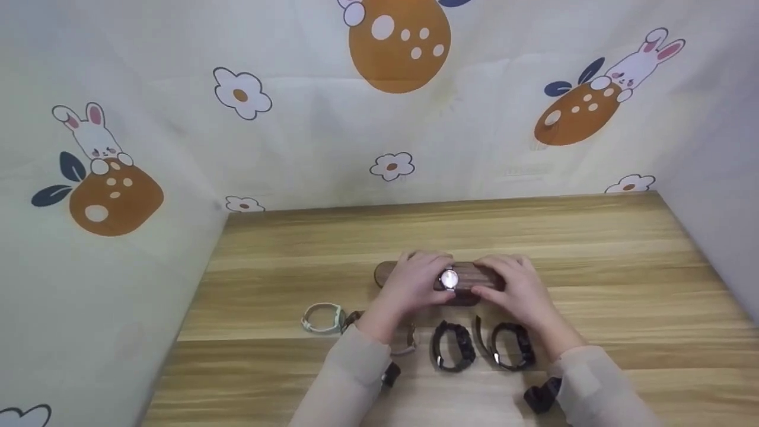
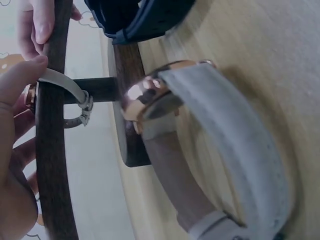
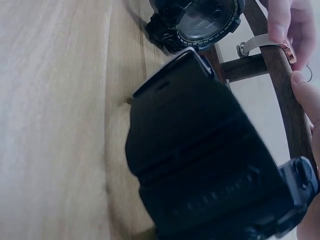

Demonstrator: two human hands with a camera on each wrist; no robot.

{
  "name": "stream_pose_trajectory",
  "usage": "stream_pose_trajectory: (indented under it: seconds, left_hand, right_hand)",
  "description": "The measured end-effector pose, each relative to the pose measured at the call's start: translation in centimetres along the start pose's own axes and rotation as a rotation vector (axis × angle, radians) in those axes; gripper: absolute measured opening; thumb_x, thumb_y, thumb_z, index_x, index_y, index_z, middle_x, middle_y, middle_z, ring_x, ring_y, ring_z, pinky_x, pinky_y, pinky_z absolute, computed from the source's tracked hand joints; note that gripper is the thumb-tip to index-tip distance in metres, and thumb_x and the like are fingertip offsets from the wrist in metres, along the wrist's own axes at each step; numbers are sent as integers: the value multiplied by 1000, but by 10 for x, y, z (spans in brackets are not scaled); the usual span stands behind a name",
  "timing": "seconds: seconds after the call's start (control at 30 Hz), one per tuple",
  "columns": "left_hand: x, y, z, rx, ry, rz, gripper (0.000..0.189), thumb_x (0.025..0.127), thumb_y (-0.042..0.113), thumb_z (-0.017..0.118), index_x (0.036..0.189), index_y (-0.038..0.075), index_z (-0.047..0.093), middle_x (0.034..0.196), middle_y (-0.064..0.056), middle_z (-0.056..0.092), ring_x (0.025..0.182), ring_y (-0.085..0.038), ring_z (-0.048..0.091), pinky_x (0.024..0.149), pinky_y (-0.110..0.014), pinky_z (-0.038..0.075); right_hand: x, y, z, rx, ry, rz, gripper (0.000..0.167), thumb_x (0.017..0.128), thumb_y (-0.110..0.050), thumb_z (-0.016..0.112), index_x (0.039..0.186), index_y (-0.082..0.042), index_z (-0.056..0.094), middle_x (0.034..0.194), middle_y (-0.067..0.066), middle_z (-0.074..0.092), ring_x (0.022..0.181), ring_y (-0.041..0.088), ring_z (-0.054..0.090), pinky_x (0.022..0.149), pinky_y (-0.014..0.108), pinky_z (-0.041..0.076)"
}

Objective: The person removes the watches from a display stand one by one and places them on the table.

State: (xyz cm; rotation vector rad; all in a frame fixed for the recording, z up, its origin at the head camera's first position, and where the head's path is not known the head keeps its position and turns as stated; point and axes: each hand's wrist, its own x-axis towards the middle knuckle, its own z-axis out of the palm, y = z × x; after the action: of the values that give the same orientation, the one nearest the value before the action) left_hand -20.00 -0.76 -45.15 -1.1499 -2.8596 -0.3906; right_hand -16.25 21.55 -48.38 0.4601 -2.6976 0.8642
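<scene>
A dark wooden watch stand (image 1: 468,274) stands upright on the table, its crossbar (image 2: 52,165) carried on a short post. Around that bar hangs a watch (image 1: 450,279) with a round pale dial and a light strap (image 2: 62,81). My left hand (image 1: 415,280) holds this watch against the bar, thumb on the strap, fingers behind. On the right part of the bar, my right hand (image 1: 519,289) grips the wood, its thumb near the watch. Below the left forearm lies a rose-gold watch (image 2: 227,120) with a pale grey strap.
Two black watches, one (image 1: 456,347) near the middle and one (image 1: 514,349) farther right, lie before the stand. A white-strapped watch (image 1: 323,318) lies to the left. A black object (image 1: 541,396) shows by the right sleeve. A patterned curtain (image 1: 308,136) backs the table.
</scene>
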Motion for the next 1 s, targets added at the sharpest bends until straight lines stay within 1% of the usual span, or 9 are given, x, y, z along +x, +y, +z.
stream_pose_trajectory:
  seconds: [0.23, 0.47, 0.7, 1.0]
  left_hand:
    - [-3, -5, 1, 11, 34, 3, 53, 77, 43, 71, 122, 19, 56, 126, 6, 57, 115, -16, 52, 104, -46, 32]
    - [-8, -11, 0, -3, 25, -18, 57, 77, 41, 72, 127, 19, 54, 130, 4, 55, 118, -17, 50, 105, -49, 29]
    - [-12, -14, 0, -19, 23, -47, 60, 76, 38, 73, 128, 17, 54, 132, 3, 54, 120, -18, 49, 106, -49, 27]
    - [-16, -19, -3, 10, 34, -70, 59, 73, 37, 73, 126, 19, 55, 130, 4, 55, 118, -19, 51, 106, -47, 28]
  right_hand:
    - [1, 0, 0, -20, 7, -26, 51, 73, -38, 78, 116, -16, 64, 117, 6, 63, 98, 26, 49, 86, 43, 40]
    - [1, -1, -1, -24, 0, -15, 52, 73, -41, 77, 117, -17, 63, 118, 5, 62, 98, 26, 48, 85, 44, 40]
    - [1, 0, -1, -24, -2, 2, 52, 73, -41, 77, 117, -16, 64, 119, 6, 62, 99, 26, 48, 85, 45, 40]
    - [1, -1, -1, -27, -15, 11, 52, 74, -40, 76, 118, -16, 63, 119, 6, 61, 101, 26, 48, 87, 47, 40]
